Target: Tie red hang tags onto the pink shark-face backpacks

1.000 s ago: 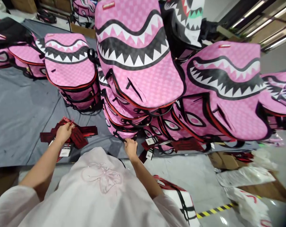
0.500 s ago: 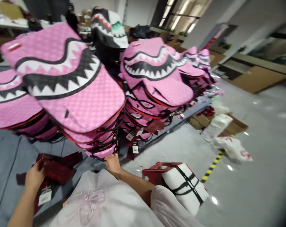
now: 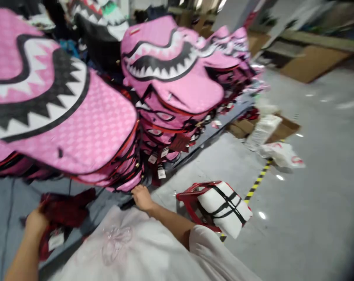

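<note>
My left hand [image 3: 36, 223] is closed on a bundle of dark red pieces [image 3: 66, 210], thin and cloth-like, above the grey table covering. A white tag [image 3: 56, 240] hangs below them. My right hand [image 3: 142, 198] has its fingers curled at the lower front corner of a stack of pink backpacks [image 3: 106, 134], beside something black and strap-like [image 3: 127, 203]. What its fingertips grip is hidden. The top backpack lies flat, with a printed shark mouth and white teeth.
More pink backpacks [image 3: 177, 74] are stacked further along the table [image 3: 1, 207]. Black-and-white shark bags [image 3: 102, 23] stand behind. On the floor at the right are a red stool [image 3: 191, 199] with a white strapped block [image 3: 224, 207], cardboard [image 3: 286, 127] and plastic bags [image 3: 282, 154].
The view has swung, so the near stack appears larger and further left. My left hand still holds the dark red bundle, and my right hand stays at the stack's lower corner.
</note>
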### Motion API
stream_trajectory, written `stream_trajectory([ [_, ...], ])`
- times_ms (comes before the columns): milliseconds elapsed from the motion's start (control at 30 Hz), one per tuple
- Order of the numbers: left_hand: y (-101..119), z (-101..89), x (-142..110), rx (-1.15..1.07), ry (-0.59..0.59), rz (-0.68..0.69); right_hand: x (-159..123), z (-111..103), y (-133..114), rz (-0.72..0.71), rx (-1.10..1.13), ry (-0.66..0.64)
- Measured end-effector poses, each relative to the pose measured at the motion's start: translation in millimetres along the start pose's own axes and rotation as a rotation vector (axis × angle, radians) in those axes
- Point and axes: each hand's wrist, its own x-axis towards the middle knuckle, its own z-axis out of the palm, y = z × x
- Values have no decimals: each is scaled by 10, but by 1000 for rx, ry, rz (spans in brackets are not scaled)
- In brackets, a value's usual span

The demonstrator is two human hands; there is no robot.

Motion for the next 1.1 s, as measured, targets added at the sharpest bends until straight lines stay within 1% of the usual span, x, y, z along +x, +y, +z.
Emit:
stream_trajectory([
  [33, 63, -59, -57, 78, -66, -28, -64, 75, -25, -40, 28, -20],
  [67, 99, -105, -88, 127, -153, 15, -125, 155, -58, -75, 60, -23],
  [100, 101, -140, -90, 133, -178, 13, -180, 238, -98, -84, 113, 39],
  [133, 64, -167, -68, 147, -205, -18, -227, 320, -148, -66, 164, 137],
  [200, -105, -215, 11, 165, -280, -54, -310, 486, -278, -33, 241, 314],
  [233, -219, -242, 50, 227, -346, -18, -350, 570, -362, -43, 269, 374],
  [300, -453, -292, 100, 280, -388, 25, -427, 747, -562, -138, 314, 438],
  [367, -643, -303, 127, 254, -368, 43, -486, 934, -789, -281, 347, 455],
  [433, -751, -232, 165, 165, -326, 77, -504, 1107, -1016, -375, 370, 428],
  [500, -761, -65, 239, 55, -308, 163, -482, 1239, -1219, -378, 392, 362],
  [567, -688, 163, 347, -42, -316, 247, -438, 1316, -1388, -328, 406, 282],
  [633, -580, 376, 459, -118, -329, 314, -391, 1342, -1519, -287, 400, 210],
  [700, -510, 502, 543, -165, -343, 361, -357, 1336, -1611, -270, 379, 153],
  [767, -540, 521, 582, -209, -332, 412, -338, 1324, -1670, -250, 358, 123],
  [867, -770, 439, 551, -175, -217, 473, -320, 1326, -1718, -167, 354, 121],
  [933, -944, 389, 498, -72, -145, 460, -290, 1337, -1753, -111, 364, 112],
  [1000, -1051, 378, 459, 10, -133, 423, -224, 1337, -1814, -92, 368, 81],
  [1033, -1072, 387, 454, 24, -127, 409, -174, 1327, -1860, -95, 362, 61],
  [1100, -1059, 417, 482, 19, -70, 397, -43, 1284, -1989, -122, 336, 10],
])
